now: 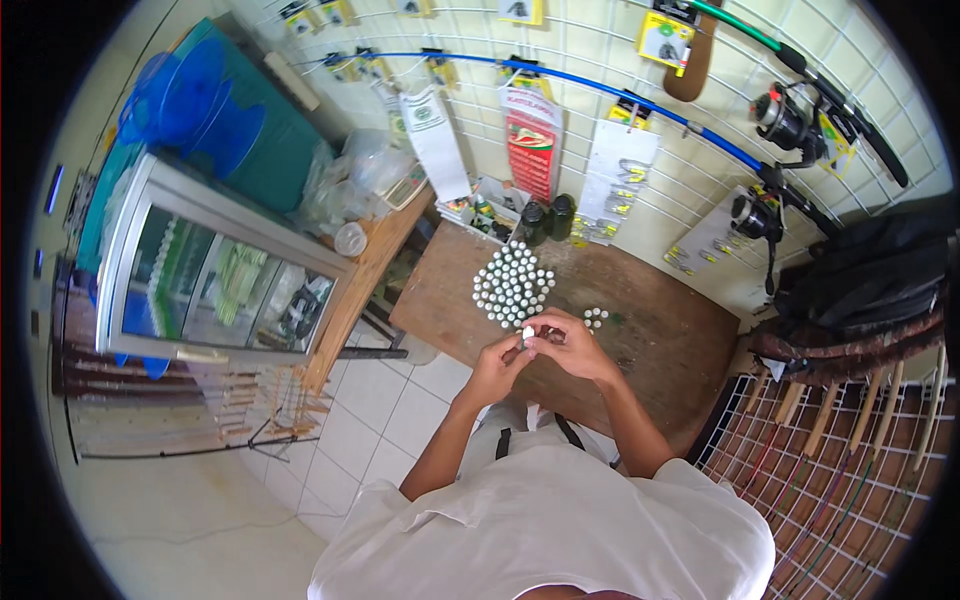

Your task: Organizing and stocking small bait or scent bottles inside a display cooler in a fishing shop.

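Over the near edge of the wooden table [660, 350], my two hands meet around one small white-capped bottle [528, 334]. My left hand [494, 370] has its fingers closed on the bottle from the left. From the other side, the fingertips of my right hand [568, 346] pinch it near the white cap. The bottle's lower part is hidden by my fingers. Just beyond my hands, many upright white-capped bottles [513, 284] stand packed in a tight cluster. A smaller group of white-capped bottles [595, 318] stands to the right of my right hand.
Two dark jars [562, 218] and a box of small goods [485, 208] stand at the table's back. A glass display cabinet [225, 275] is on the left. Fishing rods [640, 100] hang on the wire-grid wall, and a black bag [860, 270] hangs at right.
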The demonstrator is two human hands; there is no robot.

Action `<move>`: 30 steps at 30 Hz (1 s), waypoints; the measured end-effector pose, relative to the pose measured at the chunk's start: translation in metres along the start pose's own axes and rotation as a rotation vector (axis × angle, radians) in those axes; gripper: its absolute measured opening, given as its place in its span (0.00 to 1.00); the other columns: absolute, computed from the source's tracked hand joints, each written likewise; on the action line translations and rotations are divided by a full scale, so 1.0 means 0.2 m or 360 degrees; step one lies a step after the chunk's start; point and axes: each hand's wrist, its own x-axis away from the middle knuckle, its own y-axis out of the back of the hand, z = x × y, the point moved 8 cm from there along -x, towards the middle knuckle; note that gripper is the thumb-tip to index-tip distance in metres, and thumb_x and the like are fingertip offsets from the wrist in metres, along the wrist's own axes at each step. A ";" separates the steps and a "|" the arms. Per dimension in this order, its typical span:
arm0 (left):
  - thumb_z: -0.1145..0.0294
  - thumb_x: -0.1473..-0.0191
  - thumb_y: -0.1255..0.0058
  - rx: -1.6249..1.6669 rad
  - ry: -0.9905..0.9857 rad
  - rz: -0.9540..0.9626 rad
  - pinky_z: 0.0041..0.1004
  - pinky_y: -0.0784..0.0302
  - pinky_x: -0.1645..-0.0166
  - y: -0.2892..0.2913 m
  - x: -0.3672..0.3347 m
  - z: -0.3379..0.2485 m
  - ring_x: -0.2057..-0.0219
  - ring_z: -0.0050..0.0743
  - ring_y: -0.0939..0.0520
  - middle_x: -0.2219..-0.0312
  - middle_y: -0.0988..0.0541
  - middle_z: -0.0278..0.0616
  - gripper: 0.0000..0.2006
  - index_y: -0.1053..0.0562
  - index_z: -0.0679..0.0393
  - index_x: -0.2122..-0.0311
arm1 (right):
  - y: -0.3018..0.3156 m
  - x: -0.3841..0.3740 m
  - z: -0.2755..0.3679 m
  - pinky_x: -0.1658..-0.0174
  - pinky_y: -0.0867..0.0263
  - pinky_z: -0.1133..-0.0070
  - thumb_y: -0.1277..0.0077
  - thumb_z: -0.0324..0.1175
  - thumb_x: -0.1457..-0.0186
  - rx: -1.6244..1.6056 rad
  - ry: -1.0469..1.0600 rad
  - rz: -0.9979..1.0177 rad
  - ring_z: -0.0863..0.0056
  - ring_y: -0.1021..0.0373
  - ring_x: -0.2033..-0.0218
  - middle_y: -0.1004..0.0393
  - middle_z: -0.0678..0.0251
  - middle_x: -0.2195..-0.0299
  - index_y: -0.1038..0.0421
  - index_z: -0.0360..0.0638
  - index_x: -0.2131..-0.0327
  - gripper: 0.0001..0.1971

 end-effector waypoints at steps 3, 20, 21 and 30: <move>0.78 0.38 0.48 -0.0063 -0.0058 -0.0117 0.26 0.25 0.47 0.04 0.09 -0.07 0.52 0.22 0.22 0.55 0.20 0.41 0.15 0.27 0.69 0.46 | -0.10 -0.01 0.00 0.66 0.34 0.83 0.37 0.26 0.45 -0.0113 0.0052 0.0129 0.84 0.31 0.65 0.29 0.70 0.66 0.23 0.35 0.61 0.09; 0.76 0.41 0.42 -0.0495 -0.0392 -0.0700 0.31 0.21 0.53 0.59 0.62 -0.27 0.61 0.33 0.18 0.61 0.19 0.45 0.16 0.24 0.63 0.48 | -0.86 -0.20 0.14 0.70 0.40 0.87 0.35 0.25 0.47 -0.0067 0.0128 0.0601 0.91 0.36 0.70 0.32 0.76 0.69 0.21 0.37 0.62 0.09; 0.76 0.42 0.41 -0.0400 -0.0466 -0.0789 0.30 0.21 0.52 0.64 0.68 -0.31 0.61 0.33 0.18 0.61 0.19 0.45 0.16 0.24 0.63 0.48 | -0.93 -0.22 0.13 0.70 0.41 0.87 0.34 0.25 0.48 -0.0104 0.0035 0.0628 0.91 0.36 0.70 0.32 0.77 0.69 0.20 0.38 0.62 0.09; 0.77 0.45 0.38 -0.0346 -0.0410 -0.1262 0.28 0.20 0.52 1.15 1.23 -0.25 0.61 0.29 0.19 0.59 0.20 0.45 0.16 0.23 0.68 0.51 | -1.69 -0.42 0.26 0.59 0.34 0.84 0.37 0.24 0.45 -0.0247 0.0064 0.1093 0.85 0.31 0.59 0.27 0.72 0.60 0.28 0.39 0.44 0.24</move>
